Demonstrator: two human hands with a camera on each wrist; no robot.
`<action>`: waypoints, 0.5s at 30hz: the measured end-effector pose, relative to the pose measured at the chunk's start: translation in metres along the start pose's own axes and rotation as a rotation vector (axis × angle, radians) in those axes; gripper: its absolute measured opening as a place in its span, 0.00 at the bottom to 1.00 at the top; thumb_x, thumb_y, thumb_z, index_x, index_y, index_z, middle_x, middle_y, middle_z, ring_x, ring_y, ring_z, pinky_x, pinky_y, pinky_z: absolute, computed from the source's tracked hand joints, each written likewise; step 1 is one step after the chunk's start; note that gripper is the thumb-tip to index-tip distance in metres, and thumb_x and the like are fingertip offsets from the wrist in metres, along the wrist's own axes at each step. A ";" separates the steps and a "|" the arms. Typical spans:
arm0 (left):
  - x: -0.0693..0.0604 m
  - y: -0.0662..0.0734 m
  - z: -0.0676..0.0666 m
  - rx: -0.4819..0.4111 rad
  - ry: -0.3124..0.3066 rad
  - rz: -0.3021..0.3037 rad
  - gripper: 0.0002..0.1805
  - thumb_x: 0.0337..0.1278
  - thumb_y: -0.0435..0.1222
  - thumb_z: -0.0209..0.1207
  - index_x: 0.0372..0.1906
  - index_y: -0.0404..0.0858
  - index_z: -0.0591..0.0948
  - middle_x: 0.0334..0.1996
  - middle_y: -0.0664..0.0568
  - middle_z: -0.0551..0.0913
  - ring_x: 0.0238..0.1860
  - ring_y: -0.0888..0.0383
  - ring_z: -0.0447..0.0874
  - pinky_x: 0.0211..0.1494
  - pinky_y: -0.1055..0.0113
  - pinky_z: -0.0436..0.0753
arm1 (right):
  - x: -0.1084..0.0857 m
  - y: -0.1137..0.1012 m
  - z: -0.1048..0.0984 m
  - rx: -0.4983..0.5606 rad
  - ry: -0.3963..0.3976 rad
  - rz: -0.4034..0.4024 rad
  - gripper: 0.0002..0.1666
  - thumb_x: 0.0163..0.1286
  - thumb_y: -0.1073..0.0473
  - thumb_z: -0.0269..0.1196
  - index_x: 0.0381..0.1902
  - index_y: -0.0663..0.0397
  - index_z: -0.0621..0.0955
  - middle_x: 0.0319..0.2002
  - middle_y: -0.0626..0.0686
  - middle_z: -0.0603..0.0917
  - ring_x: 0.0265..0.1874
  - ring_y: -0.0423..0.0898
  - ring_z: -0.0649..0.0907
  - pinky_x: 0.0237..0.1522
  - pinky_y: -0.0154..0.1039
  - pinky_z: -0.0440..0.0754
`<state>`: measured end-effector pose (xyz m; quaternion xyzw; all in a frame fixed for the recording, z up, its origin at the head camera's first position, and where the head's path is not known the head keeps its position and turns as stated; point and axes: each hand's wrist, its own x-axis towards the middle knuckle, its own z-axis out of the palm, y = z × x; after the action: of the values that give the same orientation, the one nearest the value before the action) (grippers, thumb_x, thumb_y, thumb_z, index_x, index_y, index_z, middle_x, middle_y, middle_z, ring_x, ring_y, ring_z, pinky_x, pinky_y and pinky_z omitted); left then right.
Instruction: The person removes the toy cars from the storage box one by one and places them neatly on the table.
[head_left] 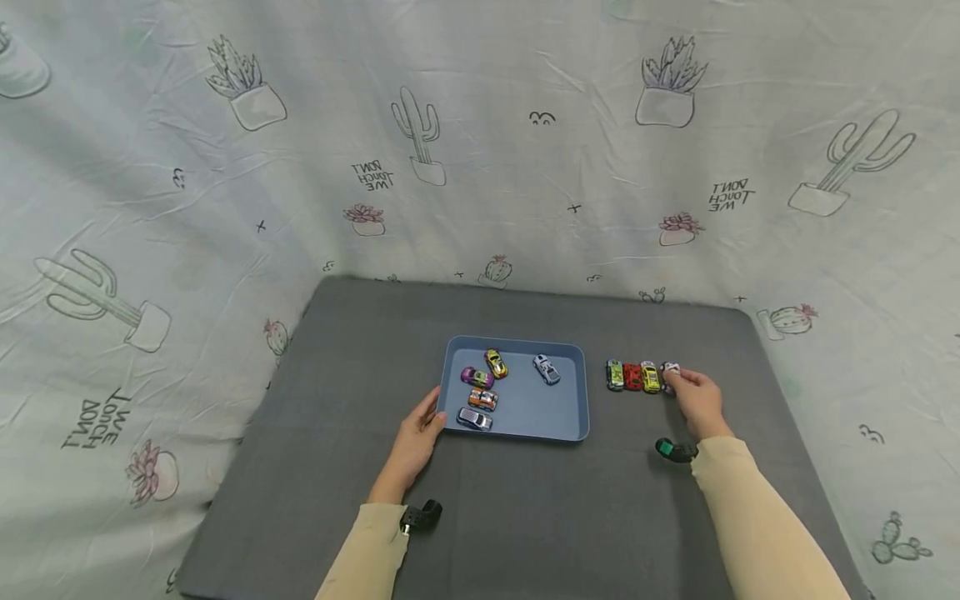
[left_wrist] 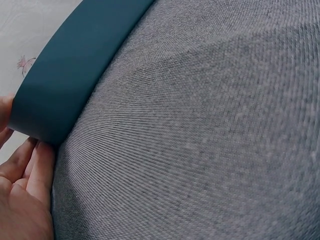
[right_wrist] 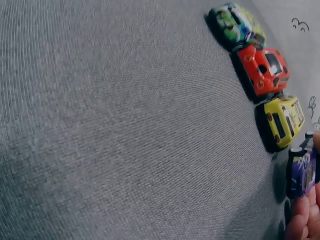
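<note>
My left hand [head_left: 414,437] grips the near left corner of a shallow blue tray [head_left: 536,414]. In the left wrist view its fingers [left_wrist: 41,172] are against the tray wall [left_wrist: 75,65]. My right hand [head_left: 699,400] pinches a small toy car [head_left: 670,367] at the right end of a row. In the right wrist view that toy car [right_wrist: 303,172] looks tilted and shows purple; part of it is cut off by the frame edge. Beside it stand a yellow car [head_left: 649,377], a red car [head_left: 632,377] and a green patterned car [head_left: 615,375], side by side.
Inside the tray, a yellow car [head_left: 496,362], a purple-green car [head_left: 477,377], an orange car [head_left: 482,400] and a silver car [head_left: 474,419] lie at the left. A white car [head_left: 547,369] lies farther right. A patterned cloth [head_left: 525,167] hangs behind the grey table [head_left: 540,517].
</note>
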<state>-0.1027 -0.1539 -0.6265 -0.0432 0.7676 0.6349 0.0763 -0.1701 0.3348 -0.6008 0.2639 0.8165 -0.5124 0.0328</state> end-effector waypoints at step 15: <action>-0.002 0.000 0.001 -0.016 0.005 -0.006 0.28 0.72 0.39 0.53 0.73 0.54 0.63 0.71 0.50 0.64 0.70 0.48 0.61 0.69 0.52 0.64 | -0.002 0.001 0.003 0.000 0.013 0.009 0.40 0.70 0.39 0.56 0.67 0.63 0.69 0.61 0.62 0.72 0.52 0.49 0.72 0.44 0.41 0.74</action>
<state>-0.1007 -0.1534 -0.6265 -0.0475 0.7626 0.6406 0.0761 -0.1688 0.3319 -0.6030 0.2708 0.8155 -0.5106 0.0298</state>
